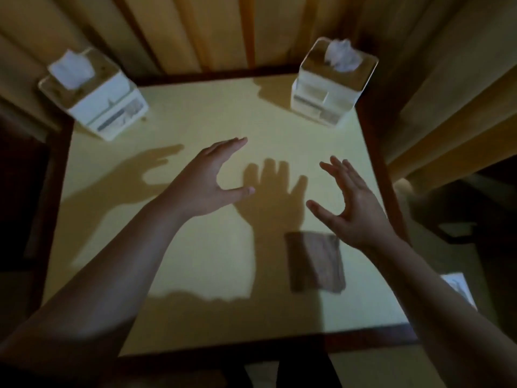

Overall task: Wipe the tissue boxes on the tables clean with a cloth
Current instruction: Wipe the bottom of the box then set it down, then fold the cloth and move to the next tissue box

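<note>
Pale yellow laminate with a dark wooden rim makes up my table [195, 275], and tan curtains [179, 32] hang behind it. My left hand [207, 183] and right hand [349, 203] hover above it, fingers spread, holding nothing. The brown cloth [316, 261] lies flat below my right hand. One tissue box [95, 99] sits at the far-left corner, another tissue box [333, 85] far right; their labels look too blurred to read.

We see a white square tissue box with a tan lid [95, 96] at upper left of the frame, tissue sticking up, a matching white tissue box [333, 85] at upper right, crumpled tissue on top, a brown folded cloth [314, 261] lying flat at lower right of centre.
</note>
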`<state>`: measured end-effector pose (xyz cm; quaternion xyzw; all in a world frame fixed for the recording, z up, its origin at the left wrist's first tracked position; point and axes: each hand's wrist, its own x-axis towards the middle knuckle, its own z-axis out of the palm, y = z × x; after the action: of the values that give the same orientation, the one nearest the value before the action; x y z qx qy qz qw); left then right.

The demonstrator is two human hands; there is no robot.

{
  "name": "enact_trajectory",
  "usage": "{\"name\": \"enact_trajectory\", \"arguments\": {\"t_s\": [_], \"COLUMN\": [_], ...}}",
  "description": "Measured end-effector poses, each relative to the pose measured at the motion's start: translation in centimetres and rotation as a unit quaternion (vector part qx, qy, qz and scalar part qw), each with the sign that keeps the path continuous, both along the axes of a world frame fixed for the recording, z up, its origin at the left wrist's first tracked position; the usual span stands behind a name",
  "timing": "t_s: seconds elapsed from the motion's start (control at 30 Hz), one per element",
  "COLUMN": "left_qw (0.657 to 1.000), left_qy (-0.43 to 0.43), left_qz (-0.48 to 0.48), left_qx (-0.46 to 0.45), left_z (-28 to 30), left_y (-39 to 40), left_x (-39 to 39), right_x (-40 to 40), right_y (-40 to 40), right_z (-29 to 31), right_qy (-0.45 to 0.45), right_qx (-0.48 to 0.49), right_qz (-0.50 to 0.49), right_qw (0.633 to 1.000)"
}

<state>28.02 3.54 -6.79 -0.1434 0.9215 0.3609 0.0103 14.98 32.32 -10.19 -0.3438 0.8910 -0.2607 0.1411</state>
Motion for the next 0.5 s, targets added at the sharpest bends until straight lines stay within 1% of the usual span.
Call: {"name": "enact_trajectory", "arguments": {"t_s": [0.17,0.23,0.3,0.4,0.5], "left_qw": [0.997,0.994,0.992,0.987,0.98], "left_qy": [0.013,0.006,-0.005,-0.029,-0.056], "left_qz": [0.068,0.097,0.125,0.156,0.172], "left_qx": [0.039,0.042,0.026,-0.012,-0.081], "left_z": [-2.9,-4.2,-5.7,-8.3,-11.1], "left_y": [2.1,3.1,3.9,3.8,2.5], "left_x": [14.3,19.6,24.0,28.8,31.7], "right_x": [14.3,18.1,19.2,17.6,15.7], "right_y": [4.0,4.6,4.3,2.6,1.2], "right_z": [-4.1,-5.4,-6.3,-7.3,-8.7], "right_qy": [0.014,0.022,0.012,0.019,0.045], "right_qx": [0.037,0.045,0.063,0.107,0.165], "right_qz": [-0.002,0.01,-0.006,-0.048,-0.075], "right_qw": [0.999,0.999,0.998,0.993,0.982]}}
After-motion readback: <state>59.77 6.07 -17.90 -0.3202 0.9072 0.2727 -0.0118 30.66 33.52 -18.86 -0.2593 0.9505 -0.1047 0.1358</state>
